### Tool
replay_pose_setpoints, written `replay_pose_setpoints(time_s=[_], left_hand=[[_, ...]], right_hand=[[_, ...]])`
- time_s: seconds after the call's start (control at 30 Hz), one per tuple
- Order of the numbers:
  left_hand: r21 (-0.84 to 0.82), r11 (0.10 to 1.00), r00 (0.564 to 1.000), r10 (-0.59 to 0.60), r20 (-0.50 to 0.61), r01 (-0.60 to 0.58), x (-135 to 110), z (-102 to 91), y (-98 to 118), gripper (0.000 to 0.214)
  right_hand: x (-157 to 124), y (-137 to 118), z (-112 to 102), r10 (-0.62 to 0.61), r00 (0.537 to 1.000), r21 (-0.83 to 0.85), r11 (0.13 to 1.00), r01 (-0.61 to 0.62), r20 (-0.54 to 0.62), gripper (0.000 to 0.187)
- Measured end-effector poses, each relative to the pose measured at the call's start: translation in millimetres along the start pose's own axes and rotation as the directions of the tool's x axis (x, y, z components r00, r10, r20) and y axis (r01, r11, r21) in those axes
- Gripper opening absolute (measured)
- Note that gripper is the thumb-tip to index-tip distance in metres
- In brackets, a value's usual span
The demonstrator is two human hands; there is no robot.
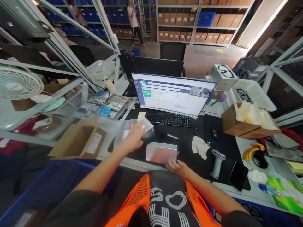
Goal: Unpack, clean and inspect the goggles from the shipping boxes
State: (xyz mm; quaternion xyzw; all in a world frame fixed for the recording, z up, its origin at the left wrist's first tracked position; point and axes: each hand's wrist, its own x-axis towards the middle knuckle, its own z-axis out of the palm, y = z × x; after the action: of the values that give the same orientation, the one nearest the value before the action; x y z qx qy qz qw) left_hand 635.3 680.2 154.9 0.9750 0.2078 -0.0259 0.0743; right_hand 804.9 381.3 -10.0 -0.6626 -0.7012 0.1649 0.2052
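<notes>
My left hand (135,136) reaches over a white-and-grey box (148,128) at the left of the black desk mat, fingers spread across its top and slightly blurred. Clear plastic wrapping (121,131) lies under and beside that hand. A flat, shiny silver box (161,152) rests on the mat in front of me. At its near right corner is my right hand (178,167), with the fingers bent against the edge. Behind the silver box lies a thin pale strip (172,136).
A monitor (174,93) and keyboard (168,119) stand behind. To the right are a crumpled cloth (200,147), mouse (214,133), barcode scanner (217,163), phone (238,176) and tape dispenser (255,154). An open carton (79,142) sits left, above a blue bin (54,186).
</notes>
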Motion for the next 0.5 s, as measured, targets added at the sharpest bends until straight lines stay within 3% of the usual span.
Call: replay_pose_setpoints(time_s=[0.03,0.1,0.17,0.27,0.33,0.43,0.5], left_hand=[[-0.026,0.998,0.996,0.059,-0.064,-0.060,-7,11.6,14,0.088],[-0.065,0.969,0.971,0.235,-0.038,-0.237,-20,43.9,41,0.087],[-0.027,0.976,0.977,0.215,-0.003,-0.215,-32,82.1,60,0.094],[0.002,0.977,0.977,0.212,0.010,-0.212,-48,130.6,73,0.035],[0.006,0.962,0.962,0.272,-0.003,-0.272,-58,150.3,74,0.007],[0.016,0.925,0.923,0.380,-0.053,-0.380,-67,165.3,74,0.014],[0.040,0.907,0.902,0.421,-0.094,-0.419,-66,170.9,73,0.017]], right_hand=[[1,1,1,-0.001,1.000,0.015,1.000,0.001,0.019,0.075],[1,1,0,-0.024,0.999,0.043,0.999,0.022,0.044,0.074],[-5,1,-3,-0.073,0.996,0.065,0.996,0.069,0.060,0.067],[-15,5,-17,-0.092,0.996,0.118,0.989,0.092,-0.005,0.043],[-15,15,-31,0.041,0.988,0.163,0.986,-0.017,-0.148,0.029],[9,44,-57,0.299,0.900,0.213,0.947,-0.240,-0.317,0.039],[39,66,-71,0.385,0.869,0.238,0.917,-0.321,-0.311,0.051]])
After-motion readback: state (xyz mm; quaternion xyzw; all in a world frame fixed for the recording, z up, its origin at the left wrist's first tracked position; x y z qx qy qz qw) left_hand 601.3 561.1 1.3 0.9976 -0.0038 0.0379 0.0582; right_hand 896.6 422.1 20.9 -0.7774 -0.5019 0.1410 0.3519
